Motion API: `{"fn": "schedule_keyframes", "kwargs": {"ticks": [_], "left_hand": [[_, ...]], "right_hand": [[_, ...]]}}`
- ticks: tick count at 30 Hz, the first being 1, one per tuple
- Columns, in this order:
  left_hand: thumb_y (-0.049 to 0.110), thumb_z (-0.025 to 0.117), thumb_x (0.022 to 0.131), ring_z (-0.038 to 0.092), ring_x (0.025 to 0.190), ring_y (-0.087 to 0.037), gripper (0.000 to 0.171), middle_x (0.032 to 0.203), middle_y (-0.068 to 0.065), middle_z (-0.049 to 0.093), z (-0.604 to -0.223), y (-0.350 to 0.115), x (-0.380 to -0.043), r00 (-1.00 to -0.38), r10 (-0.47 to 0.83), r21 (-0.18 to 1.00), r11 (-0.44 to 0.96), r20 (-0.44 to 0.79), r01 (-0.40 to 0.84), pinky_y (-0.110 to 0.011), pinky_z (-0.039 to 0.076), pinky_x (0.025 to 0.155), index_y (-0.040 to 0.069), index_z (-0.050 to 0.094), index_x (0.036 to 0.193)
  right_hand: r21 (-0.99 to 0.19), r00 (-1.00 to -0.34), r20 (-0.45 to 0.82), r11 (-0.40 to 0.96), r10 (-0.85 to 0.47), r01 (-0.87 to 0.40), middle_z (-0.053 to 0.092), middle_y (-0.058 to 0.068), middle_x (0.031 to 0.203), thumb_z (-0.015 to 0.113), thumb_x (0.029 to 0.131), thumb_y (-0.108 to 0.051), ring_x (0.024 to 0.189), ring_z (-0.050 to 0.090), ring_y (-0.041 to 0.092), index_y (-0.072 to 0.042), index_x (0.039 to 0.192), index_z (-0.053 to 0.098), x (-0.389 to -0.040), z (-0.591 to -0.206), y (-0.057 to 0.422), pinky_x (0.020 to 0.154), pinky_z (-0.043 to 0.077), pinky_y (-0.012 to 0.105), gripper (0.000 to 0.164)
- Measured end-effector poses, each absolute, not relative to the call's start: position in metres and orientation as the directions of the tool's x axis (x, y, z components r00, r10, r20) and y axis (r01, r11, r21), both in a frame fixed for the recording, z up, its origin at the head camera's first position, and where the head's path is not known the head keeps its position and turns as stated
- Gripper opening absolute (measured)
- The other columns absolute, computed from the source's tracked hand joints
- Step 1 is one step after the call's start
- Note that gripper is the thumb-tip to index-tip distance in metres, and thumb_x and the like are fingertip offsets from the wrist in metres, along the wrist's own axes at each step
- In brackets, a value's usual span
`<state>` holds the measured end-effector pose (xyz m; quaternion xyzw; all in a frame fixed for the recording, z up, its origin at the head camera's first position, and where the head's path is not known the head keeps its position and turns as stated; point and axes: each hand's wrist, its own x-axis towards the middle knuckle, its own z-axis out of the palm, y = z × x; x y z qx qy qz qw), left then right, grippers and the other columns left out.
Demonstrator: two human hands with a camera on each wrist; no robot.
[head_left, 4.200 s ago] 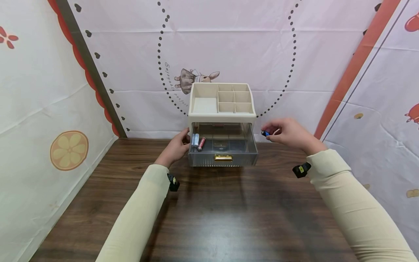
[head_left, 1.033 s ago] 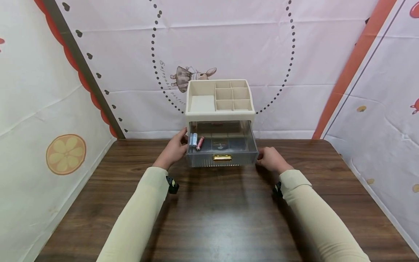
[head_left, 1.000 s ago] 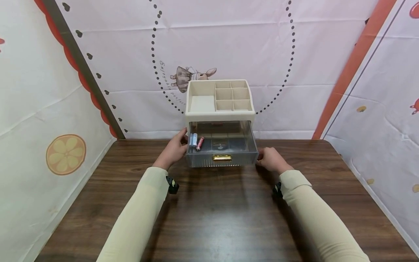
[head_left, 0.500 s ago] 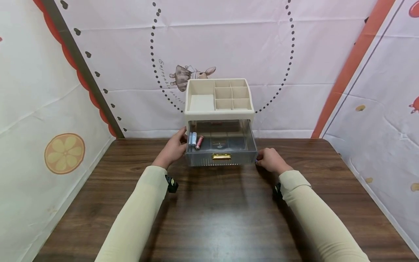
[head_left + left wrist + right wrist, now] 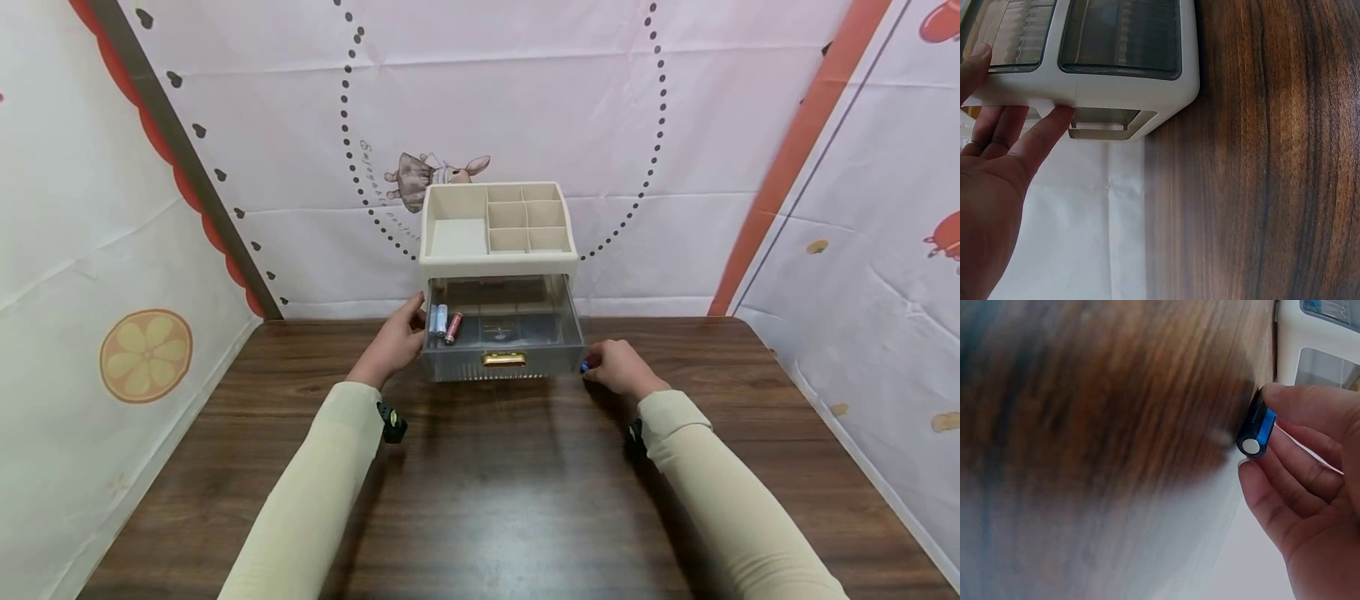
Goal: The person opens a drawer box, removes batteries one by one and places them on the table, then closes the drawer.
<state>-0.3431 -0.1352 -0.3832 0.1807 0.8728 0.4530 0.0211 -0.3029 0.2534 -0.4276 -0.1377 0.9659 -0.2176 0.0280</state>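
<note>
A cream desktop organizer (image 5: 498, 265) stands at the back, its clear grey drawer (image 5: 465, 363) pulled out. Lying at the drawer's left are two light-blue batteries (image 5: 442, 320) and a red battery (image 5: 453, 328). My left hand (image 5: 395, 342) holds the organizer's left side; the left wrist view shows the thumb on the windowed side and fingers (image 5: 1038, 139) at the cutout edge. Low beside the drawer's front right corner, my right hand (image 5: 621, 368) pinches a black-and-blue battery (image 5: 1257, 426) between thumb and fingers, close over the tabletop.
Cream compartments (image 5: 525, 218) top the organizer. A gold handle (image 5: 504, 359) marks the drawer front. The dark wood table (image 5: 480, 483) reaches a printed cloth backdrop (image 5: 510, 108) behind and at both sides.
Since 4.2 seconds ago, my right hand has come down and left with the battery, from raised at the right to beside the drawer. Lately it has barely moved; the left hand keeps its hold.
</note>
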Motion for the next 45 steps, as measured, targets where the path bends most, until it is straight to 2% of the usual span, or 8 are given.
{"fn": "schedule_keyframes", "kwargs": {"ticks": [6, 10, 19, 26, 34, 45], "left_hand": [[0.014, 0.054, 0.098, 0.055, 0.091, -0.026, 0.067, 0.105, -0.015, 0.058, -0.386, -0.137, -0.343, -0.937, 0.327, 0.796, 0.53, 0.125, 0.292, -0.035, 0.047, 0.071, 0.019, 0.021, 0.155], [0.013, 0.054, 0.097, 0.056, 0.092, -0.026, 0.066, 0.105, -0.015, 0.059, -0.388, -0.137, -0.343, -0.934, 0.33, 0.794, 0.526, 0.139, 0.304, -0.035, 0.047, 0.072, 0.019, 0.023, 0.155], [0.009, 0.054, 0.096, 0.055, 0.088, -0.026, 0.067, 0.102, -0.016, 0.059, -0.388, -0.137, -0.343, -0.928, 0.341, 0.805, 0.503, 0.15, 0.314, -0.036, 0.046, 0.068, 0.023, 0.025, 0.154], [0.012, 0.054, 0.097, 0.055, 0.09, -0.026, 0.067, 0.105, -0.015, 0.058, -0.388, -0.138, -0.344, -0.927, 0.345, 0.795, 0.517, 0.147, 0.318, -0.036, 0.046, 0.072, 0.018, 0.022, 0.155], [0.012, 0.055, 0.097, 0.055, 0.089, -0.027, 0.067, 0.104, -0.016, 0.058, -0.389, -0.138, -0.345, -0.924, 0.35, 0.801, 0.502, 0.155, 0.325, -0.037, 0.046, 0.072, 0.019, 0.023, 0.155], [0.012, 0.055, 0.097, 0.054, 0.085, -0.026, 0.066, 0.102, -0.015, 0.057, -0.389, -0.137, -0.346, -0.921, 0.357, 0.811, 0.485, 0.159, 0.327, -0.037, 0.047, 0.067, 0.022, 0.024, 0.154]], "right_hand": [[-0.442, -0.963, -0.008, 0.865, -0.268, -0.237, 0.072, 0.012, 0.099, 0.07, 0.087, -0.014, 0.093, 0.067, 0.027, -0.001, 0.11, 0.069, -0.301, -0.426, 0.254, 0.08, 0.054, 0.042, 0.026], [-0.445, -0.965, -0.01, 0.865, -0.263, -0.231, 0.071, 0.015, 0.104, 0.069, 0.087, -0.013, 0.097, 0.066, 0.029, 0.0, 0.114, 0.068, -0.297, -0.423, 0.255, 0.082, 0.054, 0.044, 0.03], [-0.454, -0.97, 0.022, 0.863, -0.24, -0.224, 0.071, 0.014, 0.103, 0.067, 0.089, -0.014, 0.094, 0.066, 0.026, -0.003, 0.112, 0.07, -0.291, -0.408, 0.257, 0.078, 0.054, 0.042, 0.026], [-0.462, -0.964, 0.074, 0.848, -0.256, -0.26, 0.069, 0.016, 0.108, 0.07, 0.088, -0.013, 0.095, 0.064, 0.026, -0.001, 0.116, 0.068, -0.285, -0.383, 0.253, 0.078, 0.054, 0.042, 0.031], [-0.418, -0.949, 0.134, 0.852, -0.286, -0.316, 0.069, 0.017, 0.112, 0.069, 0.088, -0.013, 0.098, 0.065, 0.03, 0.0, 0.115, 0.068, -0.276, -0.36, 0.244, 0.082, 0.054, 0.045, 0.031], [-0.36, -0.92, 0.241, 0.851, -0.311, -0.382, 0.07, 0.016, 0.11, 0.07, 0.088, -0.014, 0.094, 0.066, 0.028, -0.002, 0.115, 0.069, -0.267, -0.334, 0.246, 0.08, 0.054, 0.044, 0.03]]}}
